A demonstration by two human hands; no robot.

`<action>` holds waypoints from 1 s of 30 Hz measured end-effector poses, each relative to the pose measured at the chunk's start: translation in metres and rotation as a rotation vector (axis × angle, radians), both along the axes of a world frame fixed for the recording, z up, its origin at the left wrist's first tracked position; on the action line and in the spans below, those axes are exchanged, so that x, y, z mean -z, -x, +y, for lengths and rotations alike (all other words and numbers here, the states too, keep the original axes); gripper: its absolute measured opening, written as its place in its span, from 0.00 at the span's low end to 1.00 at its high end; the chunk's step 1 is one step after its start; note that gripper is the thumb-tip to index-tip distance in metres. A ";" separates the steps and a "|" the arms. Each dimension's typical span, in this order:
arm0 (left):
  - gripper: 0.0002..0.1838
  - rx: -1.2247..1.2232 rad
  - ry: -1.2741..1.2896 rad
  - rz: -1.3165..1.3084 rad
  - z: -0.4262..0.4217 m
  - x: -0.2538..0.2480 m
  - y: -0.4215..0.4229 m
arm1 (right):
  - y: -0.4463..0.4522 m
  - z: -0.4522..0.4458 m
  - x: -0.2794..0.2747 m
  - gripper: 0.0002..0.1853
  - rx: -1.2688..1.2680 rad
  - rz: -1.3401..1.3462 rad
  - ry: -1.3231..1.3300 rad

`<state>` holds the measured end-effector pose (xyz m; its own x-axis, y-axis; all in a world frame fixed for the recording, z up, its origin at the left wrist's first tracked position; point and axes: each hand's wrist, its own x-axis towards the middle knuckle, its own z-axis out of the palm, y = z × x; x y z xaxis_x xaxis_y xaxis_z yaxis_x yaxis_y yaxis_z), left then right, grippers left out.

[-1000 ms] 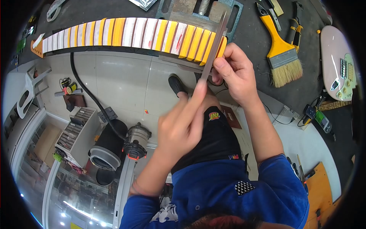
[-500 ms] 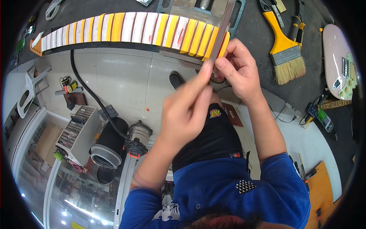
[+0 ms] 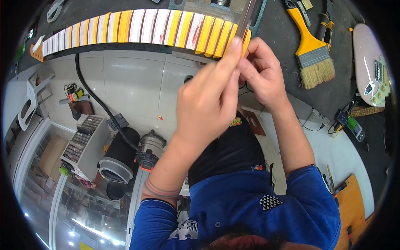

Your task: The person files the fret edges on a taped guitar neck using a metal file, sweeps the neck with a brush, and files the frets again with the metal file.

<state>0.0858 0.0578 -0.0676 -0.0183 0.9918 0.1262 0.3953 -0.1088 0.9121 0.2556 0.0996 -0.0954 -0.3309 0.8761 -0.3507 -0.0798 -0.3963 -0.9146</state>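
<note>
Dark workbench (image 3: 278, 46) ahead: my left hand (image 3: 208, 100) grips the slim file (image 3: 246, 20), my right hand (image 3: 266, 77) pinches the yellow strip (image 3: 247, 38) beside it. Level, even strokes should serve best.

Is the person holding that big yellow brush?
No, the brush lies on the bench, while the left hand holds a dark bar and the right hand is close beside it.
</note>
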 end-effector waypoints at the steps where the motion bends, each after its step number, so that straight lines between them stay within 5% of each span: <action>1: 0.29 -0.004 -0.011 0.011 -0.002 0.001 0.001 | 0.000 -0.001 0.001 0.10 -0.007 0.006 0.007; 6: 0.29 0.094 0.165 0.127 -0.132 -0.001 0.039 | -0.001 -0.001 0.004 0.11 -0.012 -0.005 -0.019; 14: 0.33 -0.019 -0.057 0.041 -0.011 0.011 -0.001 | 0.000 -0.002 0.004 0.11 0.004 0.006 -0.036; 21: 0.33 0.041 0.116 0.151 -0.132 -0.003 0.037 | 0.001 -0.002 0.005 0.10 -0.005 -0.002 -0.053; 28: 0.32 -0.004 -0.025 0.069 -0.020 0.010 0.005 | 0.004 -0.003 0.002 0.10 0.035 0.034 -0.010; 30: 0.33 -0.013 -0.062 0.094 -0.046 0.020 0.010 | 0.002 -0.001 0.004 0.10 0.002 0.025 -0.036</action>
<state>0.0759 0.0120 -0.0879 -0.0166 0.9817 0.1896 0.4802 -0.1585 0.8627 0.2538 0.0982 -0.0998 -0.3376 0.8886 -0.3105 -0.1034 -0.3629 -0.9261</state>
